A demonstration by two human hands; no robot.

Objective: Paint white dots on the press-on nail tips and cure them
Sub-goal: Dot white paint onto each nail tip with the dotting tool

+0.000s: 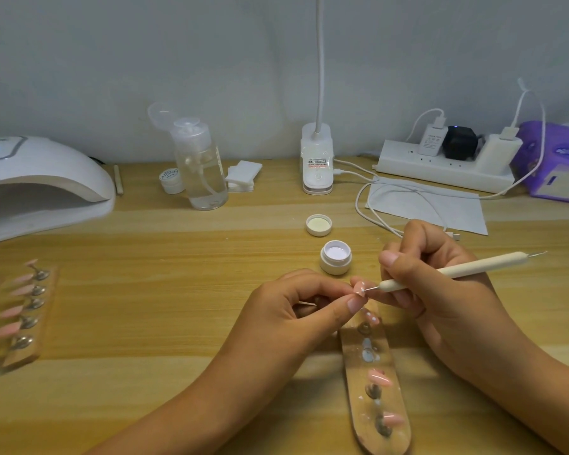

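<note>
Head view showed the left hand pinching a pink nail tip between thumb and forefinger, just on the near side of the open pot of white paint. The right hand, near and to the right of the pot, gripped a cream dotting pen with its fingers curled round the front part. The pen's fine metal point touched the nail tip, which bore small white dots. The pen's rear end pointed away to the right of the pot.

The lid lay upturned just behind the pot. Nearer than the pot, under both hands, a clear strip lay on the counter and ran toward the camera. It carried several pink tips on small mounts, and the tip closest to the pot showed white dots.

Far to the left of the pot a second strip held a row of plain pink tips, blurred. Behind and left of the pot sat a white curing lamp with a lit display, and closer in stood a clear pump bottle. Behind and right of the pot a power strip carried plugged chargers.
</note>
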